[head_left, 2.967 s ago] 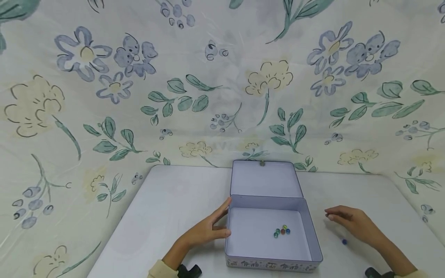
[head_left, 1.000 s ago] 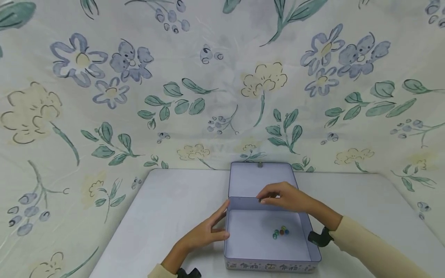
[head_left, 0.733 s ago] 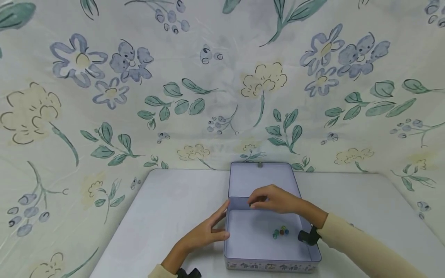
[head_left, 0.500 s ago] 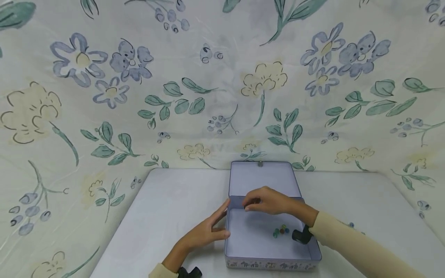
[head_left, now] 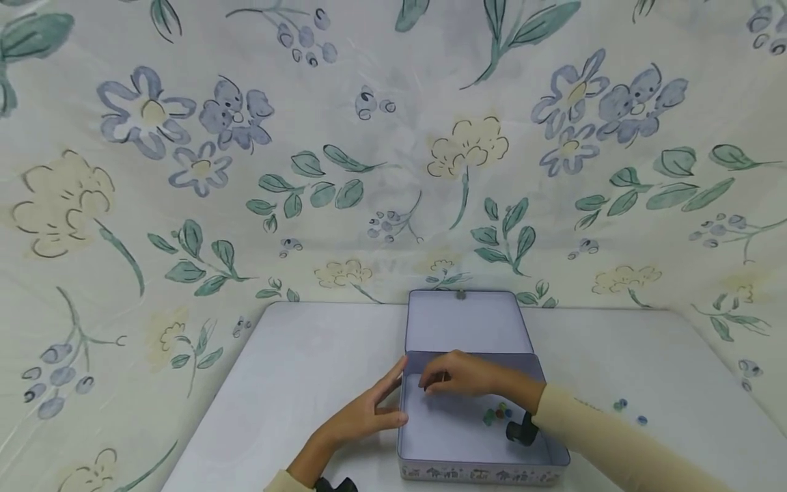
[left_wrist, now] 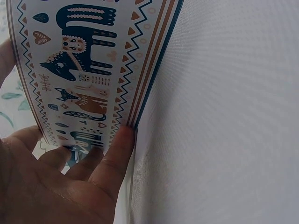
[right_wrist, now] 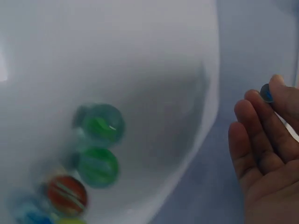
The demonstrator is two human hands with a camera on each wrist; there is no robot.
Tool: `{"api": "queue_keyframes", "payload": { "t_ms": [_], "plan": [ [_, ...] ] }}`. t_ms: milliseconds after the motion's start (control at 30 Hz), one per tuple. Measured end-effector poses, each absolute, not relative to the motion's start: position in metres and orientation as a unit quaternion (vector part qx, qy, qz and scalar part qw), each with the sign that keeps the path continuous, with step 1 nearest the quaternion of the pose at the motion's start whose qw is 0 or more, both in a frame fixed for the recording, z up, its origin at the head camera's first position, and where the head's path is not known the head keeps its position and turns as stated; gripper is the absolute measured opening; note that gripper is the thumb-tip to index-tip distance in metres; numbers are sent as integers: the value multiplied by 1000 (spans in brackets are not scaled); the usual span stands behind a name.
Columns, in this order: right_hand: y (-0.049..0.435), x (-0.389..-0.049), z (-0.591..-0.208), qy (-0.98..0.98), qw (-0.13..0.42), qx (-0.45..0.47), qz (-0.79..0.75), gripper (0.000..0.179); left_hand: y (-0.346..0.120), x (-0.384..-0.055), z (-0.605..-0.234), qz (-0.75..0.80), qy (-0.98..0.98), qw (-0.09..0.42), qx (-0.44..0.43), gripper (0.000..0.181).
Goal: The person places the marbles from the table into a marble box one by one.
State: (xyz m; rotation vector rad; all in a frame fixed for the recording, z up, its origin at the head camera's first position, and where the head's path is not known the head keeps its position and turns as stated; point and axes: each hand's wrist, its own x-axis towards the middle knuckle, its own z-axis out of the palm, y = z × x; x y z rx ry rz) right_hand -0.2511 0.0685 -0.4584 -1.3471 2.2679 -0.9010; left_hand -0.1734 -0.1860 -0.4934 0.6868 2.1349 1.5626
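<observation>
A shallow rectangular tin (head_left: 482, 473) with animal patterns on its outer walls stands on the white table. My left hand (head_left: 359, 413) lies along its left side, thumb and fingers extended against the patterned wall (left_wrist: 88, 84). Inside the tin, over its far left part, my right hand (head_left: 464, 374) pinches a small marble (right_wrist: 266, 93) with a blue streak between thumb and forefinger. Several glass marbles lie grouped on the tin's floor, among them a green one (right_wrist: 98, 168) and a reddish-brown one (right_wrist: 66, 195); the right wrist camera partly covers this group in the head view.
The tin's lid (head_left: 467, 321) leans open at the back. To the right of the tin, a few loose marbles (head_left: 622, 404) and a blue marble (head_left: 642, 420) rest on the table (head_left: 332, 342). A flowered sheet (head_left: 393, 171) hangs behind.
From the table right of the tin, my right hand has carried a marble left across the rim, then lower into the tin's far left part. My left hand stays at the tin's side.
</observation>
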Motion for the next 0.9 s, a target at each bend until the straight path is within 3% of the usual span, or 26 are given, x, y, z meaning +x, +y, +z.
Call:
{"api": "queue_keyframes", "payload": {
  "t_ms": [900],
  "plan": [
    [61, -243, -475, 815, 180, -492, -248, 10, -184, -173, -493, 557, 768, 197, 248, 87]
  ]
}}
